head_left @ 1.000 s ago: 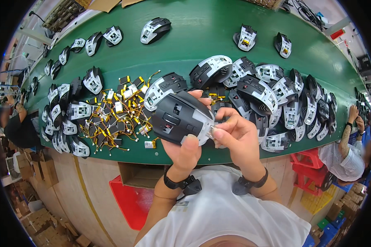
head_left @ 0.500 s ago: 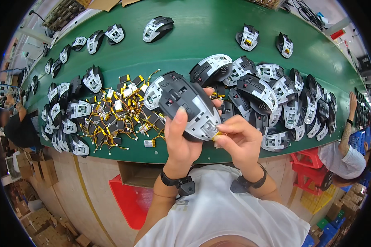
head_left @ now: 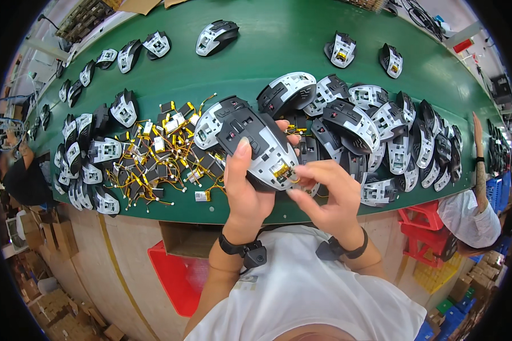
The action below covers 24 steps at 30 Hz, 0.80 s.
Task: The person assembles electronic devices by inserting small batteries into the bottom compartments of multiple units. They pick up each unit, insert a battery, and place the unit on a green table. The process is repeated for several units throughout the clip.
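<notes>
My left hand is wrapped round a black and white computer mouse shell, holding it tilted above the bench, thumb on top. In the recess at its near end sits a small battery, yellow end showing. My right hand is bent close against that end, thumb and forefinger at the battery's thin wire; the fingertips partly hide it. Left of the mouse lies a heap of small batteries with yellow tape and wires. One loose battery lies near the bench's front edge.
More mouse shells are piled on the right, and another cluster stands left on the green bench. Several shells form a row at the back. Below are a red bin and red stools. A co-worker's arm reaches in at right.
The battery, earlier pinched with its silvery face up over the recess, now lies in it with yellow showing. My right fingers have shifted to its wire. The co-worker's hand at right has risen slightly.
</notes>
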Tool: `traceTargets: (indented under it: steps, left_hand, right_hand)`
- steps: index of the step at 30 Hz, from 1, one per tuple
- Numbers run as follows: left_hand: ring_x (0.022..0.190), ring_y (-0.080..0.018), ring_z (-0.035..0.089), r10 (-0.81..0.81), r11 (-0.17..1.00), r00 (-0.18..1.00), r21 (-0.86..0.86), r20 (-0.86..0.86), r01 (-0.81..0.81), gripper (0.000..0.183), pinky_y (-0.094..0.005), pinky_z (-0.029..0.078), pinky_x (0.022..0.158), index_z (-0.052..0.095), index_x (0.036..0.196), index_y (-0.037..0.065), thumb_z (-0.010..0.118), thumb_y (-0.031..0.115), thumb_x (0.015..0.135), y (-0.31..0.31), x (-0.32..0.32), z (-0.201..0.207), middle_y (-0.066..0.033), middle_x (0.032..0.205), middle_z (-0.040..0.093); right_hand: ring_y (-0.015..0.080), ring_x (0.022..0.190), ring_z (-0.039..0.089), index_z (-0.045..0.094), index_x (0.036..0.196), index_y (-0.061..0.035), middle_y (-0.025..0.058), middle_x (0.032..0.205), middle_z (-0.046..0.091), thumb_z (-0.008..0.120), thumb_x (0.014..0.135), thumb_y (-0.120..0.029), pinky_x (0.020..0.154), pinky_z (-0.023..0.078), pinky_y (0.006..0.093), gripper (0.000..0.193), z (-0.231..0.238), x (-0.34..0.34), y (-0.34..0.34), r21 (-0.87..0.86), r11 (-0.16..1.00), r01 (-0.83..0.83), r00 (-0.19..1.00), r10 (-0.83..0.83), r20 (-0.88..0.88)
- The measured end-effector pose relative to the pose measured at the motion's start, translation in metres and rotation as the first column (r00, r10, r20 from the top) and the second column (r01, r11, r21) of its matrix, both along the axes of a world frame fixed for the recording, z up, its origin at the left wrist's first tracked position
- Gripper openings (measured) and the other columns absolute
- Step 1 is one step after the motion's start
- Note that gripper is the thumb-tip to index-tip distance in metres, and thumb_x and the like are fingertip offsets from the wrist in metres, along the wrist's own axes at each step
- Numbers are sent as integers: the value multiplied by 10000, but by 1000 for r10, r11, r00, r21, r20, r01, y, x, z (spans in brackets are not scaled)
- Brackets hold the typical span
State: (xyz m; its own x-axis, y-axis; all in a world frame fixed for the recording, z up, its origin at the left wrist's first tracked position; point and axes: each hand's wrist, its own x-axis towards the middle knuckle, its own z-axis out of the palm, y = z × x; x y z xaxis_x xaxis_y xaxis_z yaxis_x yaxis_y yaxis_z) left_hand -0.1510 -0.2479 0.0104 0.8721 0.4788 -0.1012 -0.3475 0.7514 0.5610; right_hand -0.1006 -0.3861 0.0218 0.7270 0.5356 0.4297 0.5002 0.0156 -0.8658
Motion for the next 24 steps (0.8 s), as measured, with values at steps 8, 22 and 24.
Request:
traceTargets:
  steps: [8,22,24]
  left_hand:
    - [1079,-300,629,97,994,995,51,14,-98,484,-413,554,856,478,1302,-36,511,318,973,-14,1,4,-214,1256,581]
    - [1099,-295,613,82,993,995,-77,-61,-87,524,-445,538,910,500,1329,10,467,410,994,1,-2,13,-183,1272,596]
    - [1101,-296,612,67,997,996,-36,-62,-69,525,-444,540,907,499,1329,6,467,409,994,2,-3,12,-188,1280,589]
  right_hand:
    - [204,707,649,732,977,-32,82,866,670,806,709,28,589,536,288,284,-1,-2,8,-16,991,135,959,-126,254]
    - [296,1015,542,730,1116,-80,88,1138,551,711,666,22,848,486,379,462,-20,-17,11,-116,970,215,822,-115,558]
    - [296,1013,542,739,1094,-111,90,1125,544,692,637,44,838,496,371,485,-16,-9,8,-120,967,226,789,-110,605]
